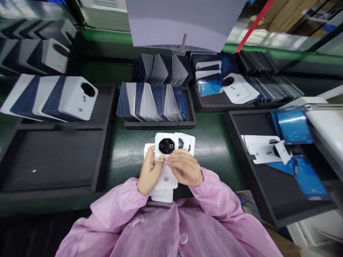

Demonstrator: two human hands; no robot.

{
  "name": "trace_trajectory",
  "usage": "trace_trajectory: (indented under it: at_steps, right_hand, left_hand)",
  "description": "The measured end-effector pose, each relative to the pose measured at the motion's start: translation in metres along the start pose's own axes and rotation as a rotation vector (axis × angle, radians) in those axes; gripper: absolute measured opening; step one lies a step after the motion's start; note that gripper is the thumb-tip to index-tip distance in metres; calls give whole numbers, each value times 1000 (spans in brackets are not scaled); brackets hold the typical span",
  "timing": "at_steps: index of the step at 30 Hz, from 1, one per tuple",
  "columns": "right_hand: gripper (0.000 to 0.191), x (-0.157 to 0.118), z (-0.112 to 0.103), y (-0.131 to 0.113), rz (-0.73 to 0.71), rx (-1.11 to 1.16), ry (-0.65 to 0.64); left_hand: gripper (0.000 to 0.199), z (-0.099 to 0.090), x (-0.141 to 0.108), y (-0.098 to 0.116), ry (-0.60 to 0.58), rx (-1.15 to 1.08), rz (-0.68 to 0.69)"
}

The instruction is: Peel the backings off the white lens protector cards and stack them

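A white phone-shaped card [166, 179] with a printed black camera circle is held upright in front of my chest. My left hand [150, 171] grips its left edge, thumb on the front. My right hand [185, 167] lies over its right side with fingers bent together and fingertips at the card's middle, just below the camera circle. A thin clear strip or film edge seems to show at the fingertips. More white cards [162, 197] lie under and behind the held one, some with camera circles peeking out at the upper right.
Fanned white and blue cards fill a black tray [160, 125] ahead. At left, a black tray [56, 160] bears a card stack [77, 98]. The right tray [257, 178] has loose cards and blue film pieces [311, 178]. More card rows stand behind.
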State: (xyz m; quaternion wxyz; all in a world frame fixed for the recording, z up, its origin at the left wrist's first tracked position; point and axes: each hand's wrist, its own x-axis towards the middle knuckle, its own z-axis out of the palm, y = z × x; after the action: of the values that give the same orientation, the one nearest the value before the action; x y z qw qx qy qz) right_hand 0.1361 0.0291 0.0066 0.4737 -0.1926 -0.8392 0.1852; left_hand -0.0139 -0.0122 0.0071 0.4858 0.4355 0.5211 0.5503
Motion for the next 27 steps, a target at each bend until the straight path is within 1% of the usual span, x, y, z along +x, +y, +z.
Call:
trace_trajectory:
  at_steps: [2,5,7,9,10,12,14,15,17,18,19,20,22,23,24,25,26,27]
  right_hand:
    - [31,0,0,0,1,-10,2]
    - [32,2,-2,-1,21,-54,25]
    - [33,4,-5,-2,91,-112,79]
    - [36,5,-7,-2,201,-179,120]
    - [39,6,-9,-2,262,-208,121]
    - [55,7,-11,-1,381,-243,73]
    - [70,7,-11,0,494,-233,2]
    - [71,7,-11,1,540,-204,-27]
    - [63,6,-12,4,612,-102,-51]
    - [57,5,-14,6,640,-37,-24]
    - [53,4,-16,8,666,32,36]
    - [51,3,-20,11,690,95,125]
    - [51,1,-31,18,713,169,348]
    - [52,0,-36,22,713,171,451]
    - [54,-1,-42,25,709,155,523]
    - [55,-2,-47,28,705,131,557]
    - [55,-3,-49,30,707,114,552]
    - [56,-4,-50,32,717,118,511]
  left_hand:
    - [23,0,0,0,6,-12,-18]
    - [26,1,-1,-2,19,-64,-104]
    - [30,2,-2,-4,22,-117,-163]
    - [32,2,-2,-5,18,-170,-196]
    - [33,2,-3,-5,14,-195,-207]
    - [34,3,-3,-5,3,-236,-230]
    - [35,3,-4,-4,-7,-262,-249]
    - [36,3,-4,-3,-12,-269,-252]
    - [35,4,-4,-2,-21,-279,-243]
    - [34,4,-4,-1,-23,-281,-230]
    - [34,4,-3,-1,-18,-281,-215]
    - [33,3,-3,-1,-6,-275,-199]
    - [33,2,-2,-1,37,-250,-175]
    - [32,2,-2,-1,65,-236,-168]
    - [32,1,-2,0,91,-225,-163]
    - [31,0,-2,0,114,-218,-160]
    - [30,0,-1,1,128,-217,-160]
    - [30,0,-1,2,133,-222,-166]
